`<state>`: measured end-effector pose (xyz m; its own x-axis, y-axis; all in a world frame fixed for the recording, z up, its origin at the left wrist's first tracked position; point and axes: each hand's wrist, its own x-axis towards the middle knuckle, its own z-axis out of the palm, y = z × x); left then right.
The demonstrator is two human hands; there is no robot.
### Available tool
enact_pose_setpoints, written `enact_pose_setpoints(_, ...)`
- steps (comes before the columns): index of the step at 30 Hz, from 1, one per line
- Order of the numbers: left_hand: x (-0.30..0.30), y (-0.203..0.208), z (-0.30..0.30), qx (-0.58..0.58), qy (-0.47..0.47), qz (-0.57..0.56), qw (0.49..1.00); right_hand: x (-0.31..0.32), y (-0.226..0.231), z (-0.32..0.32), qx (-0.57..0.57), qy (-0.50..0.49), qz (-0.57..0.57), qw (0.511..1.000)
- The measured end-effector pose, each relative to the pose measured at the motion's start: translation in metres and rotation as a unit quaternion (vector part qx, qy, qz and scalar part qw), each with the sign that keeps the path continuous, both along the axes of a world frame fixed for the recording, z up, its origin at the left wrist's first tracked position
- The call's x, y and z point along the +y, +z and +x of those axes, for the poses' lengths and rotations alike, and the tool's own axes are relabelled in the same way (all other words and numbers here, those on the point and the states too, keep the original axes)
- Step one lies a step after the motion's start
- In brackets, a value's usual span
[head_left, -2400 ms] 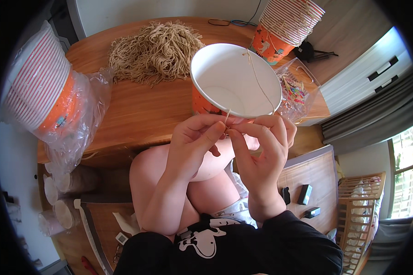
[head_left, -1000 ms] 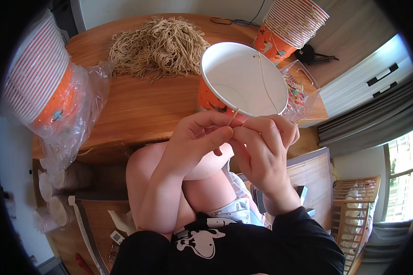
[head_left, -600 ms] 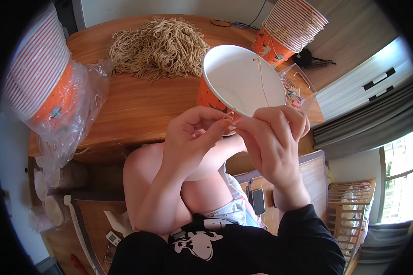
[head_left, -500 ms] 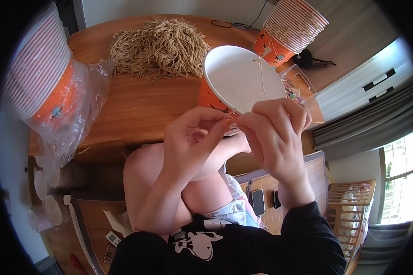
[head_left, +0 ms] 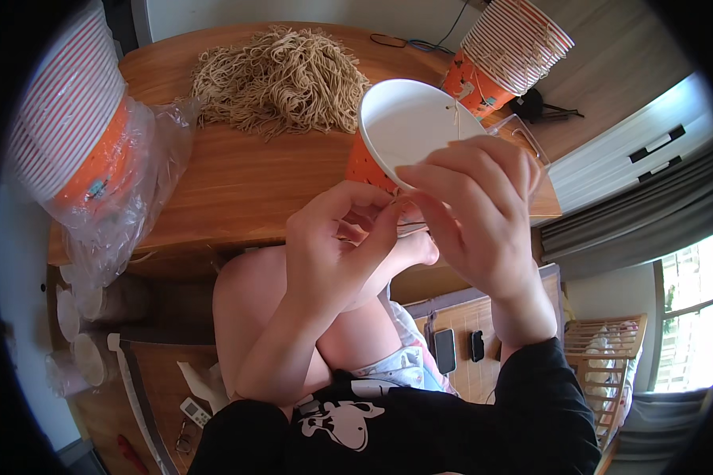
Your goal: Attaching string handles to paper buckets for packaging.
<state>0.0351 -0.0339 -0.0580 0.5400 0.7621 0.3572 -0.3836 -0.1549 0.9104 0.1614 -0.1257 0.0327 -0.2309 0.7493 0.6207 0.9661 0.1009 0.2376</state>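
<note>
An orange patterned paper bucket (head_left: 360, 162) with a white inside stands tilted at the near side of the table. A thin beige cord (head_left: 455, 117) is knotted through its far rim and runs down inside, behind my right hand. At the near rim my left hand (head_left: 333, 233) is closed, thumb and index finger pinching the cord. My right hand (head_left: 479, 210) is beside it, its bent fingers over the rim and its thumb close to the left fingertips, also on the cord. The fingers partly hide the cord there.
A heap of beige cords (head_left: 281, 83) lies on the wooden table (head_left: 238, 182). Stacked buckets in clear plastic (head_left: 75, 119) stand left; another corded stack (head_left: 507, 55) stands far right. A phone (head_left: 445, 351) and a remote control (head_left: 194, 412) lie lower down.
My right hand has risen slightly, with its index finger reaching over the near rim. The left hand keeps its pinch at the rim. The bucket has shifted slightly.
</note>
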Motion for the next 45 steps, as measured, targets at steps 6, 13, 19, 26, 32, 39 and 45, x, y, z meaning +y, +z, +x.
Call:
enact_pose_setpoints(6,0.001,-0.002,0.001,0.004,-0.001,0.004,1.000,-0.012,-0.011,-0.001,0.037,0.041,0.040,0.998)
enact_pose_setpoints(13,-0.003,-0.005,0.003,-0.019,0.023,0.036,0.999,-0.012,-0.014,0.003,0.049,0.018,0.041,0.998)
enact_pose_setpoints(19,-0.005,-0.007,0.006,-0.040,0.029,0.056,0.997,-0.015,-0.010,0.003,0.112,0.012,0.005,0.994)
enact_pose_setpoints(26,-0.001,-0.012,0.009,-0.042,0.078,0.156,0.984,-0.019,-0.022,0.005,0.298,0.014,-0.052,0.953)
enact_pose_setpoints(32,-0.007,-0.013,0.013,-0.055,0.097,0.118,0.987,-0.015,-0.033,0.006,0.330,0.081,-0.009,0.940)
enact_pose_setpoints(39,-0.007,-0.011,0.011,-0.063,0.076,0.085,0.992,-0.020,-0.023,0.003,0.272,0.027,-0.019,0.962)
enact_pose_setpoints(45,-0.005,-0.014,0.012,-0.077,0.007,0.026,0.997,-0.016,-0.031,0.006,0.297,0.092,-0.012,0.951)
